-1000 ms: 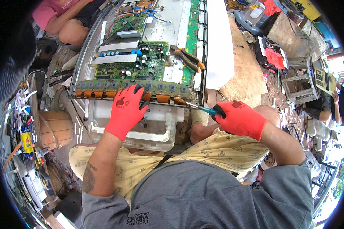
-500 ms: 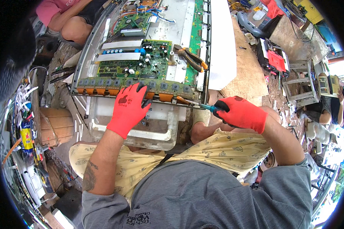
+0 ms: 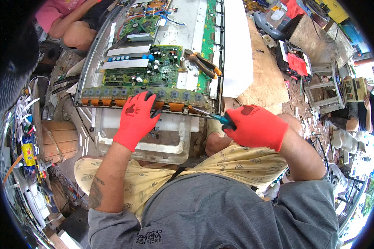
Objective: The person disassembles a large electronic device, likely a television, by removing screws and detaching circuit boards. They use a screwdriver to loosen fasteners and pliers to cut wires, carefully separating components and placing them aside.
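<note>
A large flat display panel (image 3: 216,54) lies in front of me, its back bearing green circuit boards (image 3: 166,62). Along its near edge runs a strip circuit board (image 3: 174,94) with dark square chips and orange flex ribbons (image 3: 176,107) below. My left hand (image 3: 135,118), in a red glove with black fingertips, rests on this edge, fingers stretched out and thumb apart. My right hand (image 3: 257,126), gloved alike, is wrapped round the teal handle of a screwdriver (image 3: 223,119). The shaft points left to the strip's right end, near a ribbon; its exact contact is unclear.
Pliers (image 3: 203,64) with orange-black handles lie on the panel. Beneath its near edge is a clear plastic bin (image 3: 170,157). A wooden stump (image 3: 60,141) stands at left, cardboard (image 3: 266,79) and a wooden frame (image 3: 326,89) at right. Another person (image 3: 79,33) sits at far left.
My right hand and the screwdriver have shifted slightly left, the shaft staying at the strip's right end. The left hand keeps its place on the edge. The whole view has shifted a little.
</note>
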`<action>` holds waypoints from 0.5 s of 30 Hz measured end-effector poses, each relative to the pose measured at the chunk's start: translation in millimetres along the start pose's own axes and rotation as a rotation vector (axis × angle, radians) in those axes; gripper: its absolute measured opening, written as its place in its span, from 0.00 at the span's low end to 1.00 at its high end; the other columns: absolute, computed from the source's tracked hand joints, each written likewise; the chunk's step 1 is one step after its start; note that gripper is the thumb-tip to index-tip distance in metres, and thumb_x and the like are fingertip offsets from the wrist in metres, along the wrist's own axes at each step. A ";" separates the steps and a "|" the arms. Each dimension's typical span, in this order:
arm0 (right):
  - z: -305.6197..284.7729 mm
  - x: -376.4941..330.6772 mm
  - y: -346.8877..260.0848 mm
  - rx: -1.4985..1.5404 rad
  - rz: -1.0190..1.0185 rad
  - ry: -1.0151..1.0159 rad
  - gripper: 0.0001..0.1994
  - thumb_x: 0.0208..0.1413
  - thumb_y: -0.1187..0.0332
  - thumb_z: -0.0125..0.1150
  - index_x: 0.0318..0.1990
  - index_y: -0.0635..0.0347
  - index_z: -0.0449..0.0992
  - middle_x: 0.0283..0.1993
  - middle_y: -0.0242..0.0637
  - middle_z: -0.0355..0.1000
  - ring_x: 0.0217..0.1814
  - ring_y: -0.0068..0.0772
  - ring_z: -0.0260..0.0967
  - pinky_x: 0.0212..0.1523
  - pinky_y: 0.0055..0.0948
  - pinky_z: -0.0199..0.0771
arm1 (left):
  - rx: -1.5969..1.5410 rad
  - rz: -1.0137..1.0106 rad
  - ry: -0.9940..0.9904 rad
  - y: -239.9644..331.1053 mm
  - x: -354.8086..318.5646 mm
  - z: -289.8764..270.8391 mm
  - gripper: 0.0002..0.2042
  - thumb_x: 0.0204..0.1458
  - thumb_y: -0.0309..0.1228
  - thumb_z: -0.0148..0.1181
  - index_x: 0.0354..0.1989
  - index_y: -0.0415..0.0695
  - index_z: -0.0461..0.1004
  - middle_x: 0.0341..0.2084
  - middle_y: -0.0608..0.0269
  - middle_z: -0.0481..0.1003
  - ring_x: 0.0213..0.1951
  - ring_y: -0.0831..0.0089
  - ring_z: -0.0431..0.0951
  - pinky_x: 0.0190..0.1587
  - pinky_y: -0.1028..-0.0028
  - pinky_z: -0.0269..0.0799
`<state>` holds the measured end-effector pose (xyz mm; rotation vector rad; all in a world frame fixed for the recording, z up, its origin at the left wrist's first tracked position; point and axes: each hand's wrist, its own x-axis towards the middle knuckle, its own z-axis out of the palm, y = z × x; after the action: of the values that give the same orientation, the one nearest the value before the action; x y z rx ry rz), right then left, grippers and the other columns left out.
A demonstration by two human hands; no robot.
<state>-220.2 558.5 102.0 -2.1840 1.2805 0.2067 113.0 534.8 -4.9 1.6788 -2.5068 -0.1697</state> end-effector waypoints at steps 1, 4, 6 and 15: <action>-2.9 0.7 9.3 0.042 -0.004 -0.031 0.14 0.59 0.58 0.59 0.36 0.60 0.75 0.33 0.48 0.78 0.38 0.54 0.77 0.40 0.47 0.76 | 0.002 -0.001 -0.011 -1.4 -0.8 0.8 0.27 0.50 0.40 0.68 0.59 0.45 0.72 0.58 0.51 0.71 0.61 0.52 0.70 0.65 0.56 0.63; -7.1 7.2 38.4 0.243 0.105 -0.170 0.11 0.59 0.61 0.60 0.41 0.58 0.75 0.35 0.45 0.77 0.40 0.49 0.77 0.42 0.43 0.75 | -0.004 -0.002 -0.020 0.1 0.5 0.8 0.27 0.50 0.41 0.68 0.59 0.45 0.72 0.59 0.51 0.71 0.61 0.53 0.70 0.66 0.56 0.63; 18.1 14.9 70.5 0.223 0.036 -0.064 0.10 0.60 0.62 0.60 0.43 0.57 0.76 0.35 0.45 0.77 0.40 0.46 0.77 0.42 0.41 0.75 | -0.018 0.001 -0.010 2.3 2.6 1.7 0.27 0.50 0.41 0.68 0.59 0.45 0.72 0.59 0.51 0.71 0.61 0.53 0.70 0.66 0.56 0.62; 1.6 16.9 31.5 0.059 0.026 -0.035 0.11 0.58 0.61 0.59 0.43 0.56 0.76 0.36 0.48 0.78 0.39 0.51 0.77 0.40 0.43 0.76 | -0.033 -0.001 -0.032 -2.5 -1.9 2.0 0.26 0.53 0.43 0.65 0.60 0.47 0.71 0.60 0.52 0.70 0.63 0.56 0.68 0.68 0.55 0.59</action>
<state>-237.4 535.4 80.8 -2.1062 1.2806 0.2137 115.7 535.7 -7.4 1.6779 -2.5121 -0.2380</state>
